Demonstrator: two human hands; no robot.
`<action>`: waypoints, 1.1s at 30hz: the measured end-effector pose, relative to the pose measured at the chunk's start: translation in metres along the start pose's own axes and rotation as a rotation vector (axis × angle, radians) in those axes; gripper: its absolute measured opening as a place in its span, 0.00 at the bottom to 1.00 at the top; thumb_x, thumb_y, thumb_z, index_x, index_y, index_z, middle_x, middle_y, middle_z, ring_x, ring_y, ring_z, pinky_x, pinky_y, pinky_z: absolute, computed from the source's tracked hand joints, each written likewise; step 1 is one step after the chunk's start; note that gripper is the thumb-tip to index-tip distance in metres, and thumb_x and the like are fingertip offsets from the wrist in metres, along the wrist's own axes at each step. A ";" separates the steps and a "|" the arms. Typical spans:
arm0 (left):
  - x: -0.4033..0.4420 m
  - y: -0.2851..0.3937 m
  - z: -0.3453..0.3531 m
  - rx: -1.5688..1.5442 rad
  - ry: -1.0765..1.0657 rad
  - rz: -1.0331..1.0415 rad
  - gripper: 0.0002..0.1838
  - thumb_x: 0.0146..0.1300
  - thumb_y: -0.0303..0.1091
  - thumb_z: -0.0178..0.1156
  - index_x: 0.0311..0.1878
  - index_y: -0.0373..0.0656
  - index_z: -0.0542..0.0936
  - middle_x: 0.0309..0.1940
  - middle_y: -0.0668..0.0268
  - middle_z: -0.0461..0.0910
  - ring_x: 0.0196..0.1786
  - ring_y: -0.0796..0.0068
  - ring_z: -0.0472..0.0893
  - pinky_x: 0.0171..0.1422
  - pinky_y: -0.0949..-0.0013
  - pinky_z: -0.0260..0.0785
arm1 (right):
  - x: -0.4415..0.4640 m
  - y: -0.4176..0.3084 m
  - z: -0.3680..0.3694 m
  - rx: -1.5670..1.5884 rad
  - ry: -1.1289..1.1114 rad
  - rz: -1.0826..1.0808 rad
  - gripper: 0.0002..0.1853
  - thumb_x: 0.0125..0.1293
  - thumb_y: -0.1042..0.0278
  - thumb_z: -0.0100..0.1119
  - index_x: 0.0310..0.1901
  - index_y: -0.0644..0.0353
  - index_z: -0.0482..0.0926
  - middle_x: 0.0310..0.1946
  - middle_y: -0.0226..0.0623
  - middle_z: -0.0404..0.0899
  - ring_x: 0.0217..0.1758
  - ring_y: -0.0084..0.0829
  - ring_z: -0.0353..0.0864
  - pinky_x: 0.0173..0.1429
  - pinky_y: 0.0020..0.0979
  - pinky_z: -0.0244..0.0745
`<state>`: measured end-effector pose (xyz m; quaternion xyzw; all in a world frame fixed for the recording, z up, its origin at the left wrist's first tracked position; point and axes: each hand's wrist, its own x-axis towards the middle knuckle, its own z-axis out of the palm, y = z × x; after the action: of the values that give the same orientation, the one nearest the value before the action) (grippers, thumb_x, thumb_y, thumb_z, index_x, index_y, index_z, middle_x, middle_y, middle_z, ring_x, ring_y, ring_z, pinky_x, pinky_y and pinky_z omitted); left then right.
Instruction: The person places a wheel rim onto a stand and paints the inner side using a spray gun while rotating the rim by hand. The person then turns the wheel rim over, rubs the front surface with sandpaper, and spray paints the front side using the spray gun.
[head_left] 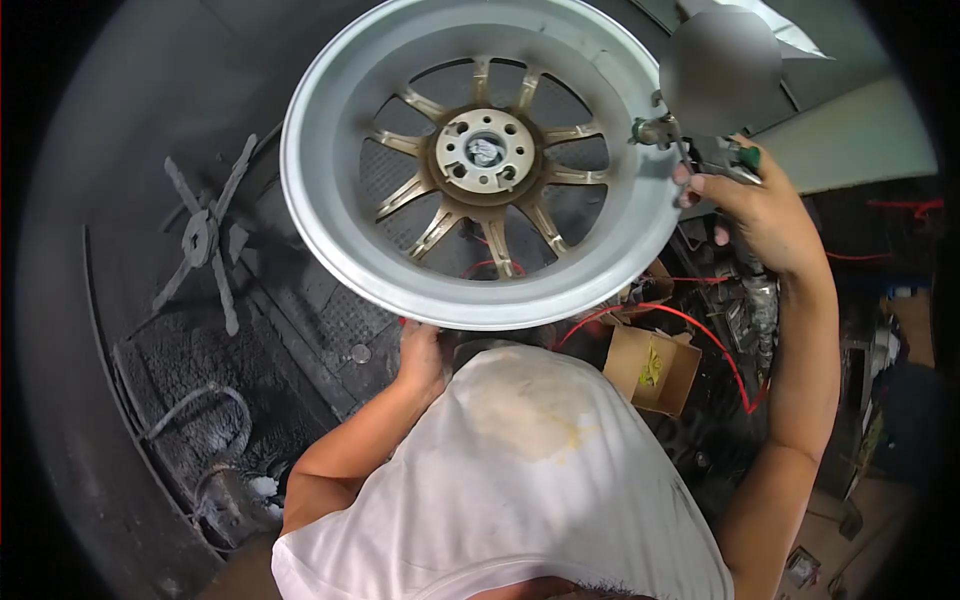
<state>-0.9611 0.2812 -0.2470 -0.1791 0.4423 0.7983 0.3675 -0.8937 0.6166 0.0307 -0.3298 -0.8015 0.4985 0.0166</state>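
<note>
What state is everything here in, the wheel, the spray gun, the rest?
Wheel: no tyre fitted
Centre hole: stuffed with crumpled pale material
Spray gun: gripped in the right hand
Left hand: at the wheel's lower edge, grip unclear
Cardboard box: open, something yellow inside
Red hose: curved
Shirt: stained

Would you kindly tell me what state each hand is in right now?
Left hand: at the near edge of the wheel, fingers hidden; its grip cannot be told.
Right hand: closed around a spray gun.

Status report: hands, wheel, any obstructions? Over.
Right hand grips spray gun at right of wheel. Left hand at near edge, grip unclear. Red hose loops below, not across wheel face.
</note>
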 end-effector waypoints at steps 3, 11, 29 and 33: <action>-0.010 0.008 0.015 -0.029 -0.008 -0.041 0.18 0.69 0.28 0.61 0.60 0.36 0.76 0.58 0.60 0.80 0.64 0.64 0.77 0.77 0.56 0.65 | 0.008 0.015 0.000 -0.029 -0.039 0.017 0.21 0.67 0.65 0.66 0.60 0.60 0.77 0.37 0.29 0.84 0.35 0.19 0.80 0.28 0.23 0.70; -0.011 0.010 0.012 -0.016 -0.026 -0.068 0.18 0.71 0.31 0.62 0.61 0.39 0.75 0.59 0.61 0.79 0.64 0.65 0.78 0.74 0.57 0.68 | -0.006 0.009 0.000 -0.111 0.099 0.020 0.20 0.69 0.64 0.66 0.59 0.58 0.79 0.30 0.26 0.80 0.28 0.18 0.75 0.28 0.23 0.68; 0.020 0.045 -0.022 0.214 0.065 0.034 0.21 0.75 0.44 0.59 0.62 0.38 0.77 0.54 0.60 0.83 0.58 0.66 0.82 0.64 0.60 0.76 | 0.011 0.003 0.004 0.003 0.149 -0.129 0.17 0.68 0.60 0.64 0.54 0.59 0.81 0.31 0.27 0.81 0.28 0.18 0.75 0.27 0.23 0.70; 0.030 0.084 -0.025 0.387 0.037 0.051 0.22 0.74 0.43 0.60 0.63 0.38 0.76 0.56 0.59 0.83 0.58 0.64 0.82 0.63 0.59 0.76 | 0.008 0.000 0.001 -0.027 0.124 -0.157 0.17 0.68 0.60 0.64 0.55 0.59 0.81 0.32 0.27 0.81 0.29 0.18 0.75 0.27 0.24 0.70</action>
<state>-1.0444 0.2443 -0.2309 -0.1088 0.5986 0.7039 0.3666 -0.9002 0.6206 0.0280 -0.2962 -0.8292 0.4633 0.1007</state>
